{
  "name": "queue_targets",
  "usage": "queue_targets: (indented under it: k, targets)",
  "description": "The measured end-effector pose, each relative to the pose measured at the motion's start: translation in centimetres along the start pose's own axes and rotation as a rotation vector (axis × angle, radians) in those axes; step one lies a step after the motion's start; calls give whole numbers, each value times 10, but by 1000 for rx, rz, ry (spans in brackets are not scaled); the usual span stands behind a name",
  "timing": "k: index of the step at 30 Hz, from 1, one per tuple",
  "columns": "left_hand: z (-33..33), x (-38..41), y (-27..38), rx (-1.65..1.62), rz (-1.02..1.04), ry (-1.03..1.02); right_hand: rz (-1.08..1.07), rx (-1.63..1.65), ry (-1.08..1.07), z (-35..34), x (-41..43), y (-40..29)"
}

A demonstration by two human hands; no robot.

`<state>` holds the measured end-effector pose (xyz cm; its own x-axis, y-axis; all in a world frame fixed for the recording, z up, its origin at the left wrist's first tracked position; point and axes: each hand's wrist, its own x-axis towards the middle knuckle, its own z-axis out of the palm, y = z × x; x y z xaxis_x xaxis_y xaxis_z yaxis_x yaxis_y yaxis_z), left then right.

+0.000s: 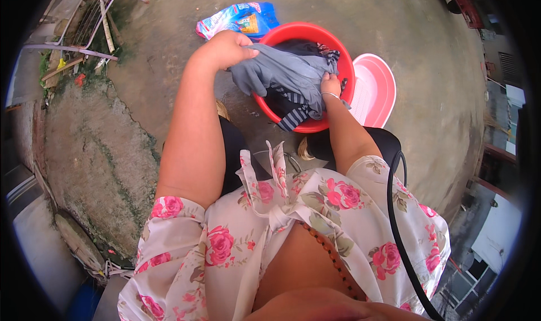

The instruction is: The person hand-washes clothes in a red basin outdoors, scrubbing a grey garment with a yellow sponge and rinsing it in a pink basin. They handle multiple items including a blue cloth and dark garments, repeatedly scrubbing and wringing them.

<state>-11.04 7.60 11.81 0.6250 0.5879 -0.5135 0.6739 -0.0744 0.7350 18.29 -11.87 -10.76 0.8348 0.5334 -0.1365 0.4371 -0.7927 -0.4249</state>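
Both my hands grip a grey cloth garment (291,67), stretched across the top of a red plastic basin (348,63). My left hand (228,48) pinches one end past the basin's left rim, thumb on top. At the basin's right side, my right hand (330,85) is closed on the other end. Beneath the grey cloth lie dark clothes, among them a striped dark-and-grey fabric (294,118) that hangs over the near rim. How deep the pile goes is hidden.
A blue detergent bag (258,18) lies beyond the basin. A pink-and-white plastic tub with a ridged panel (378,92) sits against its right side. Wooden sticks (106,25) and a metal frame (69,47) are at the far left. A black cable (395,223) hangs beside my right arm.
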Motion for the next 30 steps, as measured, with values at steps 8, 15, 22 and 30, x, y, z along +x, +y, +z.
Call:
queue_targets:
  k: [8, 15, 22, 30]
  targets:
    - [3, 1, 6, 55, 70, 19, 394, 863, -260, -4, -28, 2]
    - [11, -2, 21, 53, 168, 32, 79, 516, -88, -32, -61, -17]
    - [38, 10, 39, 96, 244, -77, -55, 651, -257, -109, -85, -51]
    - [64, 20, 34, 197, 235, -66, -425, 715, -570, -205, -127, -105]
